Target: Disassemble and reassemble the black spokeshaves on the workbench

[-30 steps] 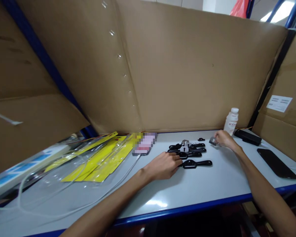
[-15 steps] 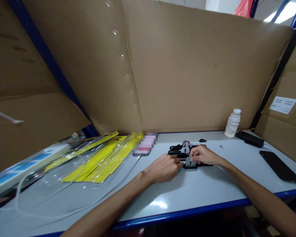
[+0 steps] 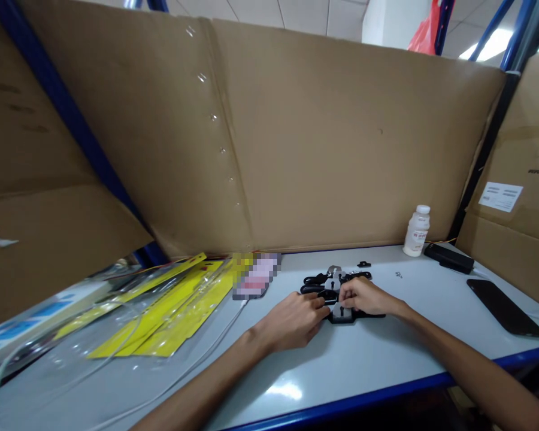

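1. My right hand pinches the grey blade atop the nearest black spokeshave!
2. Left hand at its end; grip hidden, can't tell.
3. Clear packets hold yellow cards.

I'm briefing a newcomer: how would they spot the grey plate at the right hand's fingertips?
On the pale table, find the black tools. The grey plate lies over the frontmost one, by the right hand. Of the grey plates, it is nearest the blue front edge.
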Tool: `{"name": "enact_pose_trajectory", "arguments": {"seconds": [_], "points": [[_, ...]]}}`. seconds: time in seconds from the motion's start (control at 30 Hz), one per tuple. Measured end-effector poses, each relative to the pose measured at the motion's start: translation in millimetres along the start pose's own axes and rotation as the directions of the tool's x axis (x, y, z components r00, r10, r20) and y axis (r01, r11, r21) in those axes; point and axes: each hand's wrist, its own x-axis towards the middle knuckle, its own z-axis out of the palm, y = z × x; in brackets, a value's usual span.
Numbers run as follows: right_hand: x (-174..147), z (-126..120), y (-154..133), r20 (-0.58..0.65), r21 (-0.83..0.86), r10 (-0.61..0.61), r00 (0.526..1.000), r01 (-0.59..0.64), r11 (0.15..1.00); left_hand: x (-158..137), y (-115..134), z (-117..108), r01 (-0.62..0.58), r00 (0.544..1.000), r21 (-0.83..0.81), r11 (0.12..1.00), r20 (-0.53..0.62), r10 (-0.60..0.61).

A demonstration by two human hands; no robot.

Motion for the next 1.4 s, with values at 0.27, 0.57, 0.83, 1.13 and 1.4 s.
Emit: {"name": "enact_pose_trajectory", "arguments": {"seconds": [0.27, 0.57, 0.83, 1.13, 1.4], "points": [[0, 2, -2, 0.008, -0.039, -0.02, 1.0, 0.02, 0.999, 0, -1, 2, 0.012, 0.999, 0.012, 1.0, 0.047, -0.012], [-1, 2, -4, 0.006, -0.063, -0.014, 1.0, 0.015, 0.998, 0, 0, 1, 0.024, 0.997, 0.012, 1.0, 0.069, -0.025], [-1, 1, -2, 0.015, -0.064, -0.009, 1.0, 0.01, 0.998, 1, 0, 1, 0.049, 0.995, -0.006, 0.999, 0.086, -0.049], [-8, -31, -10, -0.181, -0.132, 0.075, 0.981, -0.1, 0.986, 1, 0, -3, 0.067, 0.994, -0.026, 0.997, 0.09, -0.064], [-42, -129, 28, -0.647, -0.3, 0.288, 0.706, -0.583, 0.755, 0, -4, -1, 0.069, 0.994, -0.07, 0.995, 0.084, -0.063]]}}
